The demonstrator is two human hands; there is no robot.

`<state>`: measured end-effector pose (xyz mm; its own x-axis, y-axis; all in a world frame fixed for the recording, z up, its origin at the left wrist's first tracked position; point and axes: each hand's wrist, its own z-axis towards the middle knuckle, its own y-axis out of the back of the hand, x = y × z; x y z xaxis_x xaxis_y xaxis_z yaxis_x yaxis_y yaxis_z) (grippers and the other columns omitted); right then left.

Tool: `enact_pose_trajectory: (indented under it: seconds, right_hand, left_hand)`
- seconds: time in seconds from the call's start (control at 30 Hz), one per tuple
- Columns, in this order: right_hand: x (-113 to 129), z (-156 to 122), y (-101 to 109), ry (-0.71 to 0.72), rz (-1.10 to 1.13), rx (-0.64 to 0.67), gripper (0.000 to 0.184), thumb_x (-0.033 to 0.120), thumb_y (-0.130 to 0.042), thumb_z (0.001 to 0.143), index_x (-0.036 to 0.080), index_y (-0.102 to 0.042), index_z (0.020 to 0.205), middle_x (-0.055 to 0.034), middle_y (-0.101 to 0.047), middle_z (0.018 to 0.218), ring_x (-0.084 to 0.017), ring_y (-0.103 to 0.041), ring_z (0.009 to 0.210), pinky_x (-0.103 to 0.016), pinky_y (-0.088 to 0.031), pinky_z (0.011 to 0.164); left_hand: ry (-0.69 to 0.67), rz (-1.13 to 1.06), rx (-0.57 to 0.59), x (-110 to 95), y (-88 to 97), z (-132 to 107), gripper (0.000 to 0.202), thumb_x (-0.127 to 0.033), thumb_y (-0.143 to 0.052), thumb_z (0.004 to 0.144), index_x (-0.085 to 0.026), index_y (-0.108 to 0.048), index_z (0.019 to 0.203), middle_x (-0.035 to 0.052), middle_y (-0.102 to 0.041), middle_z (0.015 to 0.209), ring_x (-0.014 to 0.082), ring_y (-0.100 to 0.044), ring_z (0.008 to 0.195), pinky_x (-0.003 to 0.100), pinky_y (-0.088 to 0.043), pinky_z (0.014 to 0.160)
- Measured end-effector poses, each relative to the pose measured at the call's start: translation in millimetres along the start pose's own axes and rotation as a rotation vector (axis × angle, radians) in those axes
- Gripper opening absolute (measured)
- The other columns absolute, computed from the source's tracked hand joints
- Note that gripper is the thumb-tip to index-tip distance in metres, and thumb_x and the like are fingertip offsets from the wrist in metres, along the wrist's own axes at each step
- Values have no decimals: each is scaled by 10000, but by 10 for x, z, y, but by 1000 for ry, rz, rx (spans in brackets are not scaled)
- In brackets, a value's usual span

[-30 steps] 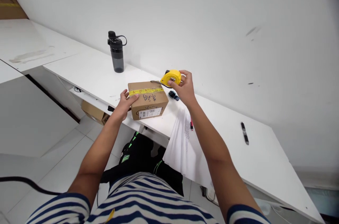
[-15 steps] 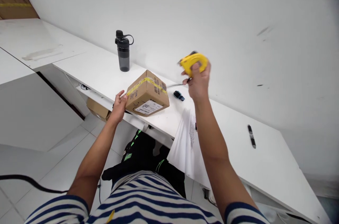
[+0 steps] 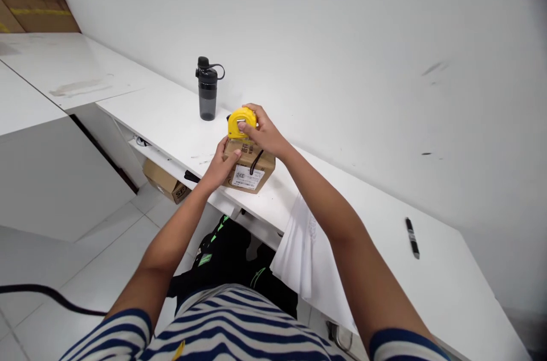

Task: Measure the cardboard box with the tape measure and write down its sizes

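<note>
A small cardboard box with a white printed label stands near the front edge of the white table. My left hand grips its left side, thumb lying across the top edge. Just above the top of the box is a yellow tape measure, closed in my right hand with the thumb on its face. A black wrist strap dangles from it across the box front. Whether the tape blade is pulled out cannot be made out.
Behind the box stands a dark water bottle. White cloth or paper hangs over the table's front edge. To the right lies a black pen. An open carton sits below the table, and large boxes are stacked far left.
My right hand has brought the tape measure left and down to the top of the box. The box has turned, with my left hand shifted higher on its side. The small dark-blue item is now hidden.
</note>
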<state>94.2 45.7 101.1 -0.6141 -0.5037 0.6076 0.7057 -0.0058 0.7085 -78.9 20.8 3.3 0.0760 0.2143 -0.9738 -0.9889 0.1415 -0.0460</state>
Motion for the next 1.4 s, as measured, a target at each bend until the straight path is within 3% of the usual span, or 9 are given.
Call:
enact_pose_trajectory:
  seconds: [0.1,0.23,0.37,0.53,0.63,0.7,0.9,1.1,1.4]
  right_hand:
    - [-80,14,-110,112,153,3,624,566,-508,938,239,-319,1436,-105,-514,1429,-204,-568,1218,-365,-523,986]
    - [-161,-3,-211,28,153,-14,657,558,-531,918,247,-266,1432,-106,-520,1406,-209,-582,1177,-367,-536,926]
    - [-106,6,-204,19,108,54,662,532,-590,875,230,-300,1388,-90,-547,1349,-221,-595,1157,-381,-509,953]
    - [-57,-77,2,-22,107,106,622,515,-641,840,246,-340,1314,-55,-614,1187,-230,-627,1015,-418,-514,900]
    - [-138,-284,235,-78,90,160,607,513,-666,825,244,-373,1283,-44,-616,1108,-231,-618,955,-405,-520,828]
    - [-237,-474,404,-127,83,162,600,505,-683,813,240,-386,1262,-40,-607,1075,-229,-606,929,-393,-515,786]
    - [-506,-992,781,-257,133,113,562,513,-706,806,247,-409,1202,-33,-580,1052,-208,-581,886,-376,-504,726]
    - [-541,-1142,808,-303,114,89,585,515,-698,814,253,-398,1243,-21,-588,1034,-196,-583,853,-374,-509,717]
    - [-606,-972,761,-291,209,4,564,479,-755,765,270,-427,1173,-3,-600,986,-176,-578,801,-305,-471,630]
  left_hand:
    - [-28,-49,-96,17,-147,-46,843,-547,-653,880,-282,-236,1563,133,-501,1533,272,-581,1335,411,-472,1114]
    - [-34,-76,-129,23,-191,-78,922,-451,-648,908,-343,-60,1610,127,-507,1528,258,-629,1269,427,-495,1080]
    - [-37,-41,-110,17,-175,-78,887,-428,-608,939,-361,-47,1623,106,-497,1545,255,-605,1308,409,-495,1088]
    - [-82,91,-193,63,-195,-71,730,-439,-554,963,-379,-211,1605,59,-466,1578,257,-540,1385,405,-461,1133]
    - [-191,202,-258,86,-201,-49,585,-444,-540,962,-341,-420,1525,41,-450,1594,268,-428,1476,409,-371,1212]
    - [-260,250,-249,93,-192,-22,508,-436,-529,958,-292,-528,1446,60,-508,1544,272,-458,1446,412,-365,1217]
    - [-302,344,-239,109,-155,39,456,-408,-482,958,-267,-545,1387,63,-567,1460,239,-538,1350,379,-419,1171]
    - [-270,342,-234,109,-171,45,492,-491,-440,981,-263,-504,1412,69,-538,1488,235,-525,1368,351,-421,1167]
    - [-302,134,-247,218,-163,113,512,-520,-589,922,-258,-580,1361,81,-601,1424,268,-578,1296,426,-457,1133]
